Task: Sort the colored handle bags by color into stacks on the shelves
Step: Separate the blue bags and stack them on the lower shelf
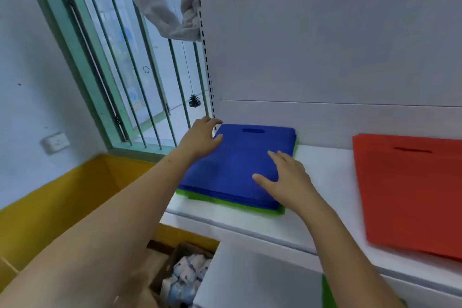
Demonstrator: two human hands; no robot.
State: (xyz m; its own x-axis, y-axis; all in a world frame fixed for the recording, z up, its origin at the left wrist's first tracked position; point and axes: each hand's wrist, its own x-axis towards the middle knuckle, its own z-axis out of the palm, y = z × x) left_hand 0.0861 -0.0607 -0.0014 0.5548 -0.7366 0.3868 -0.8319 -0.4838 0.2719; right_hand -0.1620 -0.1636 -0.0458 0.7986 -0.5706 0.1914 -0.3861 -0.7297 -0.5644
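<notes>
The white shelf (325,175) carries everything here, with its white back panel (325,45) rising behind. At the shelf's right end lies the stack of red bags (410,192), flat, a slot handle toward the back panel. At the shelf's left end lies the stack of blue bags (237,165), its slot handle also toward the back panel, and under it a green bag (232,204) shows as a thin border along the front and right edges. The left hand (202,137) rests at the blue stack's back left corner, fingers loosely spread, thumb on the blue fabric, the other fingertips reaching past the edge toward the shelf's slotted upright. The right hand (285,177) lies flat on top of the blue stack near its front right corner, fingers straight and spread, gripping nothing. Below the shelf's left end, a cardboard box (185,275) holds small pale packets.
</notes>
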